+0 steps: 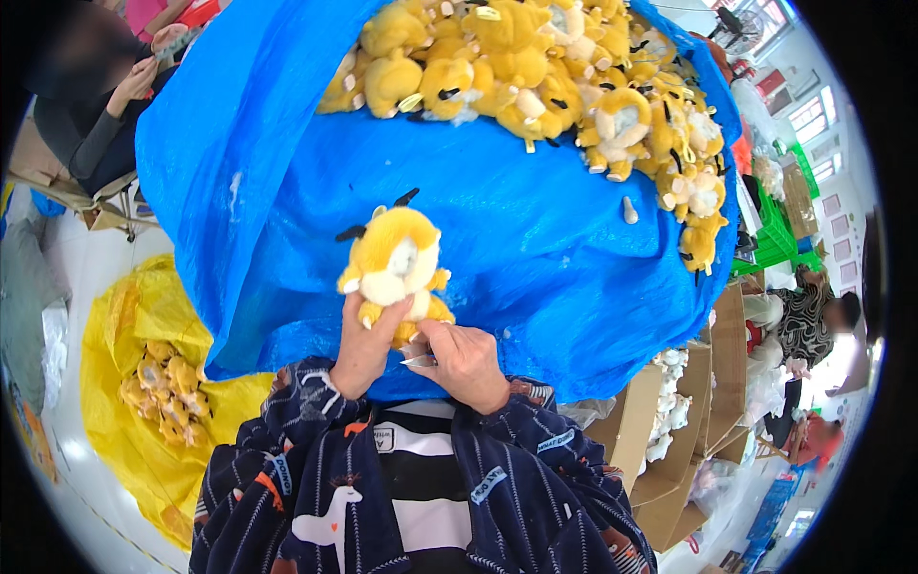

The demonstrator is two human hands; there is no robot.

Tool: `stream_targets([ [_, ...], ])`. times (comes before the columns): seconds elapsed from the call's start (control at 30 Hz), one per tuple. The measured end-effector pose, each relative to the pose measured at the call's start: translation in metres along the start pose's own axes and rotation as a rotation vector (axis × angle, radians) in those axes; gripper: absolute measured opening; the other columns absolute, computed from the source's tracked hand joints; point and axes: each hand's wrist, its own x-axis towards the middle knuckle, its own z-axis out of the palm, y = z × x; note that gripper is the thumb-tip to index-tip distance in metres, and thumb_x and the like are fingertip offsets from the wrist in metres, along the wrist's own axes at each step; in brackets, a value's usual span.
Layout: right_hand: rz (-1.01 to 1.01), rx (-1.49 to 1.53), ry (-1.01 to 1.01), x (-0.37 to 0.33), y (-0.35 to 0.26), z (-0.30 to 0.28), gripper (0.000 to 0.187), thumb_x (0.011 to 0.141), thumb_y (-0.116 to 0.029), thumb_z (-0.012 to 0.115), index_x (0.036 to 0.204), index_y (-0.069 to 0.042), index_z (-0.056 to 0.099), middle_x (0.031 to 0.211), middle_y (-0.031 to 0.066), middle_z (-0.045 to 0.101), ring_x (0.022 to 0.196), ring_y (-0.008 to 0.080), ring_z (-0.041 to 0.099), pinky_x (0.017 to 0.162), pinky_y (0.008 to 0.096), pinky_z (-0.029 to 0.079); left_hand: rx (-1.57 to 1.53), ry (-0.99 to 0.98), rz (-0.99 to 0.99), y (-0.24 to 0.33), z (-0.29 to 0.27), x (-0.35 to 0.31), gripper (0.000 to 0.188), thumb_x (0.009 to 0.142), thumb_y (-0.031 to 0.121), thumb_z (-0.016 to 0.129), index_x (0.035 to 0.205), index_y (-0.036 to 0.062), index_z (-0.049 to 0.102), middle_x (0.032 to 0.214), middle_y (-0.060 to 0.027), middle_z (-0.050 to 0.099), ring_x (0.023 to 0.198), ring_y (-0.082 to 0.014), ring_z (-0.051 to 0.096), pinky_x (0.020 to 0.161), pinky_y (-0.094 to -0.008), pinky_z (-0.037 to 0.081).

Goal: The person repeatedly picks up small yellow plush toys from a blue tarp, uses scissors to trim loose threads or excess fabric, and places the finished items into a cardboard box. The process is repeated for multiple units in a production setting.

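A yellow plush animal toy [390,251] with black horn-like bits on its head and a pale muzzle is held upright before me, over a blue plastic sheet [535,268]. My left hand [366,344] is closed around its lower body, thumb across the front. The fingers of my right hand [467,364] are closed in a pinch at the toy's lower right side, by its foot. Below those fingers a small white tag [418,362] sticks out. The exact spot they grip is partly hidden.
Many similar yellow plush toys [516,57] are heaped at the sheet's far side. More toys [167,392] lie on a yellow sheet [115,325] at left. Cardboard boxes [636,421] with white pieces stand at right. A person [91,124] sits far left; others are far right.
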Motion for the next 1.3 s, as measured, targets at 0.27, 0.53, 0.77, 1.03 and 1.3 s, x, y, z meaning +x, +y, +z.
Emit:
stream_targets([
  [0.27,0.531,0.405,0.02,0.0,0.0,0.009,0.024,0.084,-0.02,0.061,0.071,0.0,0.058,0.061,0.0213,0.054,0.055,0.0349,0.058,0.048,0.0377,0.044,0.683,-0.1,0.612,-0.016,-0.018,0.007,0.059,0.081,0.004,0.065,0.131,-0.0008,0.033,0.124,-0.0152,0.049,0.114,-0.024,0.051,0.096,-0.0353,0.041],
  [0.53,0.276,0.52,-0.049,0.023,0.002,-0.032,0.018,0.081,-0.02,0.07,0.08,-0.003,0.066,0.069,0.0115,0.064,0.057,0.0233,0.061,0.053,0.0308,0.048,0.275,-0.268,0.581,0.044,-0.102,0.012,0.08,0.073,0.021,0.078,0.137,0.0062,0.033,0.136,-0.015,0.041,0.124,-0.0309,0.043,0.101,-0.0451,0.038],
  [0.77,0.317,-0.262,0.542,0.108,0.161,-0.073,0.038,0.085,-0.025,0.064,0.109,0.004,0.058,0.109,0.0227,0.059,0.096,0.0374,0.058,0.081,0.0399,0.047,-0.708,-0.279,0.902,0.177,-0.181,-0.046,0.081,0.087,0.047,0.056,0.146,0.0089,0.015,0.151,-0.0145,0.019,0.138,-0.0347,0.018,0.111,-0.0506,0.02],
  [1.03,0.46,-0.008,0.281,0.126,0.179,-0.073,0.032,0.089,-0.028,0.058,0.08,0.003,0.062,0.061,0.0129,0.058,0.054,0.0232,0.058,0.052,0.0369,0.044,-0.194,-0.213,0.724,0.133,-0.159,-0.033,0.043,0.095,0.033,0.044,0.128,0.0055,0.042,0.109,-0.0105,0.058,0.097,-0.0207,0.053,0.089,-0.0363,0.042],
  [1.3,0.863,1.143,0.285,0.058,0.048,-0.093,0.029,0.092,-0.028,0.055,0.087,0.0,0.06,0.061,-0.0021,0.05,0.046,0.0061,0.041,0.045,0.0224,0.036,1.144,-0.274,0.878,0.048,-0.01,0.006,0.052,0.071,0.016,0.075,0.117,0.0045,0.053,0.125,-0.017,0.049,0.113,-0.0339,0.049,0.095,-0.0437,0.04],
])
